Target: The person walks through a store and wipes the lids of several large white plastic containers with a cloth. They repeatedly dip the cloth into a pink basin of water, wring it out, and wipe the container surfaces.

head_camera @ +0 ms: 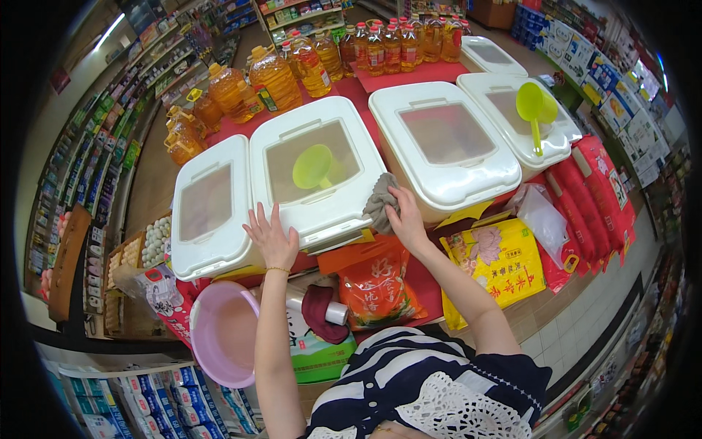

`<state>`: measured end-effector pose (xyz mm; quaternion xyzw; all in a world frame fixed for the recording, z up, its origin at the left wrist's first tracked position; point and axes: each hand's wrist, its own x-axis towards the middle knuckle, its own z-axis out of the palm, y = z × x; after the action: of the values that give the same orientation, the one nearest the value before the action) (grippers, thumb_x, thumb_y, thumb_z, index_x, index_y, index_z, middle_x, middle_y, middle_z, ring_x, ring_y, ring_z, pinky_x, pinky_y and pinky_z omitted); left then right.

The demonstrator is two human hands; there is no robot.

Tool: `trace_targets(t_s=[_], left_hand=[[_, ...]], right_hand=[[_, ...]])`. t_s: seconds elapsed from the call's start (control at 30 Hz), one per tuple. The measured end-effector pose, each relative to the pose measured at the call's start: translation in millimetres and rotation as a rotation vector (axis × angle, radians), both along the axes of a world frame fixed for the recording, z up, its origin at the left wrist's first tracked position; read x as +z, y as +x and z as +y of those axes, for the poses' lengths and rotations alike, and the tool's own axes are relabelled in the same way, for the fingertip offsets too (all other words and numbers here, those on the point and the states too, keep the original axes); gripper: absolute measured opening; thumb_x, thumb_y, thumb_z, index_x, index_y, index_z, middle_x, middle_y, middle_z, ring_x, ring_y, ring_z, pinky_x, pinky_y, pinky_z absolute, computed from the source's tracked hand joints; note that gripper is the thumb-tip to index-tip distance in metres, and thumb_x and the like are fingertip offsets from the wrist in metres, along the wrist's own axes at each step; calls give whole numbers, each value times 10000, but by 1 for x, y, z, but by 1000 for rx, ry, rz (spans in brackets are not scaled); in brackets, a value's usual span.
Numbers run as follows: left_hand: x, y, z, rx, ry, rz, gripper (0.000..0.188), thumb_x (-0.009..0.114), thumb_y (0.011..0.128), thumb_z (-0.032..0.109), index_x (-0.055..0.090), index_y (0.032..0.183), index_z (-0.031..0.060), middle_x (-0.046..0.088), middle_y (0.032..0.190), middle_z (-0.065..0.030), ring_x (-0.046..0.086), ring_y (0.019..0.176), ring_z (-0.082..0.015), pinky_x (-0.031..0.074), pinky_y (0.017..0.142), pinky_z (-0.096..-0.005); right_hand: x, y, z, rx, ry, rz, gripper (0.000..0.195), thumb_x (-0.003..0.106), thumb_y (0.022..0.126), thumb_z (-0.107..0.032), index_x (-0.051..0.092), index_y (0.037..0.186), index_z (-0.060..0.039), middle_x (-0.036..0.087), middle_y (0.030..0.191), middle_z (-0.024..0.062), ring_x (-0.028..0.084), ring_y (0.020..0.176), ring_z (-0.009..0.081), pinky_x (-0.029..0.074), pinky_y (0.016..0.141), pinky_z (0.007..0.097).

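My right hand [407, 219] grips a crumpled grey-brown cloth [382, 202] against the right front corner of a white plastic storage bin's lid [345, 203]. Fingers spread, my left hand [272, 237] rests on the front left part of that same lid. A lime-green scoop [313, 166] lies on the lid's clear window. To the left stands a narrower white bin [206, 197], to the right another lidded bin [447, 131]. Below my left hand is a pink plastic basin [200, 324] holding cloudy brownish water.
Cooking-oil bottles [277, 79] line the back. A second green scoop [531, 110] lies on a far-right bin. In front are an orange bag [378, 285], a yellow rice bag [493, 263], a plastic roll [335, 314] and a maroon cloth [317, 313]. Eggs [156, 241] sit at left.
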<state>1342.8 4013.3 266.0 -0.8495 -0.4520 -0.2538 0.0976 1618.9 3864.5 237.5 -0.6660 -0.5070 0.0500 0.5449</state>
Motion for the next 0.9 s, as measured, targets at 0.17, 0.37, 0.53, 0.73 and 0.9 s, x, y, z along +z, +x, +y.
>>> trace_targets(t_s=[0.17,0.37,0.53,0.73,0.9], left_hand=[[-3,14,9,-45,1,-133,600,602,781,255,488,1347,95,327,1458,-182,179,1404,-422,96,1140,-617],[-4,9,5,-63,-37,-137,592,611,783,261,494,1336,88,351,1432,-183,203,1390,-427,124,1138,-609],[4,16,8,-85,-59,-119,587,600,781,275,503,1324,78,375,1402,-194,229,1371,-446,159,1127,-606],[10,18,11,-98,-88,-138,563,561,779,262,522,1297,44,404,1388,-221,256,1347,-473,210,1103,-578],[15,19,13,-93,-153,-134,564,540,761,290,548,1260,27,428,1370,-229,283,1331,-473,235,1093,-575]], right_hand=[[-9,8,20,5,10,139,438,486,804,19,495,1242,32,505,1236,218,469,1214,349,371,1040,380],[7,52,73,126,-211,199,449,447,794,45,539,1231,-3,610,1158,224,570,1117,355,429,983,387],[-5,110,186,52,-340,198,339,523,837,-24,574,1171,-38,642,1110,224,605,1066,362,465,915,402],[-3,153,305,-52,-452,140,249,587,842,-94,597,1086,-43,664,1050,208,623,1014,372,482,872,413],[2,183,384,-99,-437,34,254,668,782,-86,618,1028,-46,680,983,170,648,948,308,503,829,391]])
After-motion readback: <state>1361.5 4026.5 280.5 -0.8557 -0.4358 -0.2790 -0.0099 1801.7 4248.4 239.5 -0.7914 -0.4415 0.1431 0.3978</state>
